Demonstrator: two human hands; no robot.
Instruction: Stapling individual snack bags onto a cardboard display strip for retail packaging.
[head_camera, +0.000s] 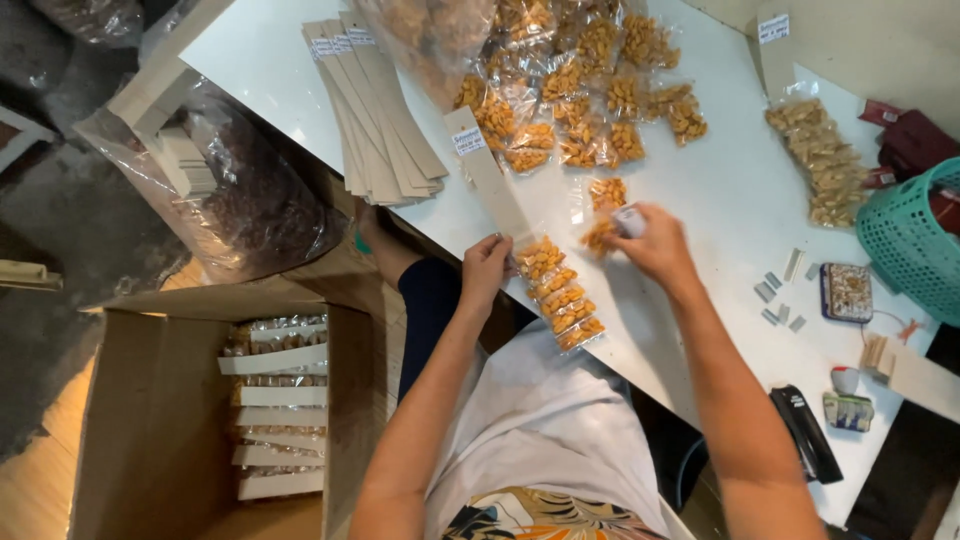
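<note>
At a white laminate table (720, 190), a person's left hand (487, 268) is pinching, fingers drawn close, the edge of a long stiff cardboard strip (487, 175) bearing a row of small crinkly clear packets of orange-brown snacks (560, 295). The right hand (655, 245) is curling around a small white roll-like object (630, 221), fingertips resting on another snack packet (600, 237) lying just beside the strip, below a glossy heap of loose packets (580, 110).

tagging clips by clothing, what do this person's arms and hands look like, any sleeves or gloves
Both arms are bare to the frame's lower edge, with no sleeves showing. The left hand and right hand wear no gloves. No rings, watch or bracelets are visible from this view.
</note>
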